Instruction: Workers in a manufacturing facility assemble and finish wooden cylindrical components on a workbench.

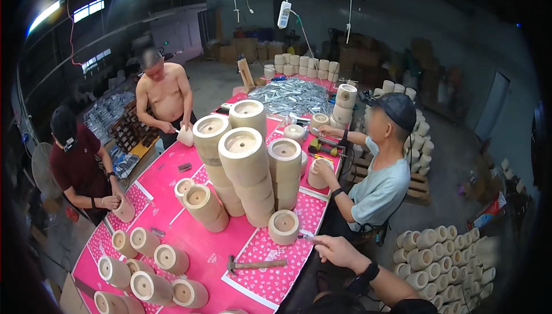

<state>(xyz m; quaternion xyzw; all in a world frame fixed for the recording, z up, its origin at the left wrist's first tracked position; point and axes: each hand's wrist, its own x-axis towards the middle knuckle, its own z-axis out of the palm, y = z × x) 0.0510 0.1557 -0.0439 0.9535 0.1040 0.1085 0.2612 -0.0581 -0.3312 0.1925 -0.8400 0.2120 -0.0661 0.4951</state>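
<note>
My right hand (339, 253) comes in from the lower right, a dark band on its wrist. Its fingers are closed around a slim grey tool (310, 238), whose exact kind is too small to make out. The tool's tip points at a short pale wooden cylinder (283, 227) with a round recess and a centre hole in its top. Whether tip and wood touch, I cannot tell. To the left of my hand lies a hammer (257, 264) on the pink patterned table cover (230, 279). My left hand is not in view.
Tall stacks of wooden cylinders (246, 167) rise mid-table; several more (150, 288) stand front left. A co-worker in a light shirt (382, 182) sits right; two others (164, 98) work on the left. Metal parts (290, 95) heap behind, and cylinders (443, 262) pile up at right.
</note>
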